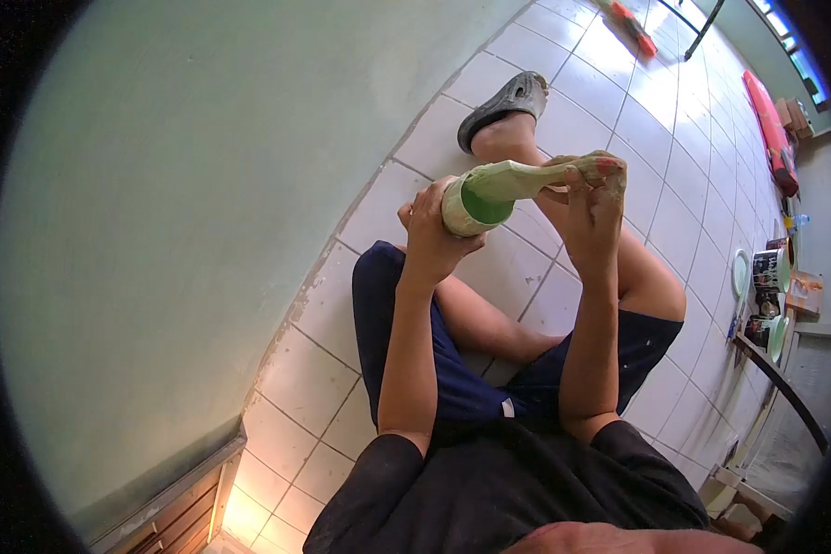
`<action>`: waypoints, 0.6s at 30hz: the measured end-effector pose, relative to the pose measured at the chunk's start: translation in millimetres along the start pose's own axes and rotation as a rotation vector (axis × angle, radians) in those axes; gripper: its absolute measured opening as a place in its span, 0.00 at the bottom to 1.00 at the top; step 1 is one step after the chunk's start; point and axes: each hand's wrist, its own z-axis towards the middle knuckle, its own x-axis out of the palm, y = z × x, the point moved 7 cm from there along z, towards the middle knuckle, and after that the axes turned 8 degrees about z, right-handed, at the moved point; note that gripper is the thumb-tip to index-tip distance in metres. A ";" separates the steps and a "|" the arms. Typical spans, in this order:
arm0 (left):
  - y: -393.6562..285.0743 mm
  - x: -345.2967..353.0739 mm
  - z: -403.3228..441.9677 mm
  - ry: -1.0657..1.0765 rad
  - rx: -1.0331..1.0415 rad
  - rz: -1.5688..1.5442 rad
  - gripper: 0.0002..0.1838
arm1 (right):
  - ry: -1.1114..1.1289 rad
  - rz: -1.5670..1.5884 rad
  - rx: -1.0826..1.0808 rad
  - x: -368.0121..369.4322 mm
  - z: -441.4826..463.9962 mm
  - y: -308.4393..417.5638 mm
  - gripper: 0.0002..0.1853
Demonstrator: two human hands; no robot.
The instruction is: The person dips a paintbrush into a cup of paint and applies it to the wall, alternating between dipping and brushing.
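Note:
My left hand (427,234) is wrapped round a small cup (467,205), which is tilted and has green paint inside. A paint-covered brush (505,181) lies across the cup's mouth, its wide end at the rim. My right hand (597,198) grips the brush by its handle, with fingers closed and paint smears on them. Both hands are held out above my crossed legs. The tip of the brush inside the cup is partly hidden.
A pale green wall (185,212) rises on the left, meeting the white tiled floor (319,383). A wooden frame (189,489) stands at the lower left. Paint buckets (768,270), a cardboard box (804,294) and a long red object (766,115) are on the right.

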 end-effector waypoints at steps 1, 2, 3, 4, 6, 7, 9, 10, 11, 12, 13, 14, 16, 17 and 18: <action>2.2 1.3 0.0 -0.002 -0.007 -0.002 0.48 | -0.001 -0.051 -0.025 -4.8 0.2 -4.1 0.06; 4.2 2.3 0.2 -0.007 -0.012 -0.031 0.48 | -0.002 -0.101 -0.051 -7.6 0.5 -6.0 0.06; 5.7 2.8 0.1 -0.011 -0.016 -0.060 0.48 | 0.004 -0.102 -0.049 -6.9 1.2 -6.2 0.06; 6.9 3.2 -0.7 -0.014 -0.022 -0.060 0.48 | -0.006 -0.133 -0.060 -7.2 1.4 -4.9 0.07; 8.6 3.2 -1.8 -0.022 -0.029 -0.024 0.48 | -0.013 -0.164 -0.071 -4.4 2.7 -1.7 0.09; 8.9 3.1 -2.2 -0.023 -0.032 -0.023 0.48 | -0.017 -0.096 -0.057 -2.1 3.6 -0.3 0.09; 9.9 0.8 -2.2 -0.059 -0.041 -0.055 0.48 | -0.020 -0.026 -0.043 2.3 5.3 -1.4 0.09; 12.1 3.0 -2.8 -0.061 -0.041 -0.053 0.48 | -0.101 0.056 0.015 -1.2 6.2 -7.2 0.10; 15.7 6.6 -3.4 -0.061 -0.043 -0.105 0.48 | -0.182 0.139 0.073 -5.3 6.5 -13.2 0.11; 15.8 7.3 -2.3 -0.062 -0.044 -0.157 0.48 | -0.181 0.141 0.070 -5.8 7.4 -14.9 0.11; 14.7 7.8 -1.9 -0.065 -0.041 -0.155 0.48 | -0.202 0.197 0.134 -8.5 7.7 -22.6 0.12; 15.5 9.2 -2.7 -0.060 -0.074 -0.198 0.49 | -0.223 0.255 0.197 -11.4 7.4 -31.0 0.13; 12.8 9.8 -3.8 -0.057 -0.102 -0.238 0.49 | -0.227 0.343 0.257 -18.2 5.9 -48.6 0.14; 10.3 9.8 -4.3 -0.060 -0.105 -0.223 0.49 | -0.230 0.426 0.322 -20.7 4.4 -60.5 0.15; 8.5 10.7 -5.0 -0.063 -0.108 -0.209 0.48 | -0.288 0.445 0.437 -25.2 -0.8 -73.0 0.15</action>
